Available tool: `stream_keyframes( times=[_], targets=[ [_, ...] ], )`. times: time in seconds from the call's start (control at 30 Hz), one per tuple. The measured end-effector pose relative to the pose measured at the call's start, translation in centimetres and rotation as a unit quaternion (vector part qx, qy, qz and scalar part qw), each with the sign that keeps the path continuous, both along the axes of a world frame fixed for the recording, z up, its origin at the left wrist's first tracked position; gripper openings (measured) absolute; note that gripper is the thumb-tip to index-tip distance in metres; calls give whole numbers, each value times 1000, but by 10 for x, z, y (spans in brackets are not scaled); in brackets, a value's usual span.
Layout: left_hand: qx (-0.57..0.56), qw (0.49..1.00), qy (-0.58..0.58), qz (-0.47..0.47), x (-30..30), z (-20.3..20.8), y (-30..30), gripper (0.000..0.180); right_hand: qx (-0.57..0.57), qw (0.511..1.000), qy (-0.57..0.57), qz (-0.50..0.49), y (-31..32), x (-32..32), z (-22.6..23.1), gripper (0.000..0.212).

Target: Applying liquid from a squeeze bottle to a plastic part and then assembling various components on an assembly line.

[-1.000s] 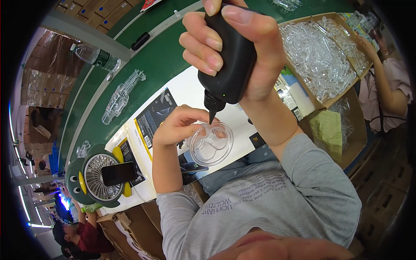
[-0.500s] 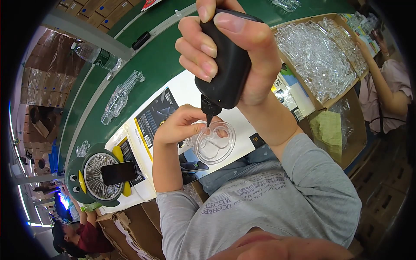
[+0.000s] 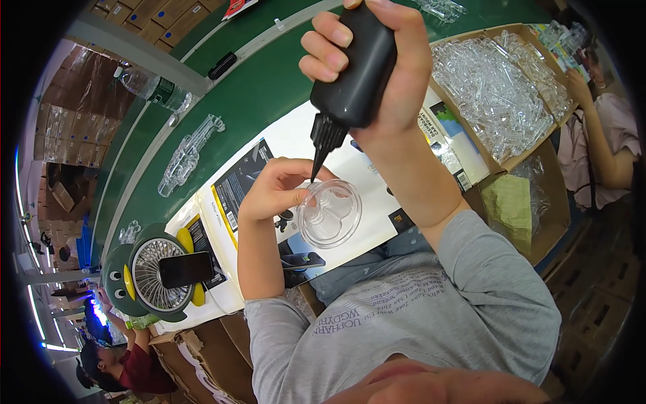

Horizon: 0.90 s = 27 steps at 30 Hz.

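In my right hand (image 3: 404, 74) is a black squeeze bottle (image 3: 356, 67), tipped nozzle-down with my fingers wrapped round it. Its pointed black nozzle (image 3: 324, 138) ends at the upper left rim of a clear plastic round piece (image 3: 330, 219); whether the tip touches the plastic I cannot tell. My left hand (image 3: 276, 192) pinches that piece by its left edge between thumb and fingers, holding it tilted over the white printed card sheet (image 3: 377, 215). Part of the left fingers is hidden behind the clear piece and the nozzle.
Many clear plastic parts (image 3: 491, 94) fill a cardboard box at right. Left on the green table (image 3: 269, 87) lie a clear part (image 3: 192, 155) and a water bottle (image 3: 151, 87). A penguin-shaped fan (image 3: 128, 269) stands behind a phone (image 3: 185, 269). Another person (image 3: 605, 148) sits at right.
The black bottle has shifted up and tilted more, its nozzle tip moving slightly left and up along the rim. The clear piece has risen a little and turned slightly in my left hand.
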<state>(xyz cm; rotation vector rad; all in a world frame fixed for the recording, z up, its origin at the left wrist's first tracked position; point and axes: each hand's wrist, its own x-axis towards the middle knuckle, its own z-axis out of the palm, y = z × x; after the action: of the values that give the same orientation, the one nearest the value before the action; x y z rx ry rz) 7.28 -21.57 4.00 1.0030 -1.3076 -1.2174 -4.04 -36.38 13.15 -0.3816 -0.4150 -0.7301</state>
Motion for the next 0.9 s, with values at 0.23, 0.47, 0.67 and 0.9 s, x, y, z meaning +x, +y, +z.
stream_keyframes(
  times=[0.23,0.47,0.67,0.9],
  targets=[
    [15,991,111,69,11,-3,5,32,116,977,153,-89,-11,18,-1,23],
    [-61,955,210,202,41,-51,49,24,-109,906,152,-379,-21,45,-18,21],
    [-71,841,448,293,56,-79,71,36,-432,614,307,-585,-30,76,-48,53],
    [-65,875,375,298,51,-82,67,45,-556,500,357,-560,-38,85,-73,56]
  ],
)
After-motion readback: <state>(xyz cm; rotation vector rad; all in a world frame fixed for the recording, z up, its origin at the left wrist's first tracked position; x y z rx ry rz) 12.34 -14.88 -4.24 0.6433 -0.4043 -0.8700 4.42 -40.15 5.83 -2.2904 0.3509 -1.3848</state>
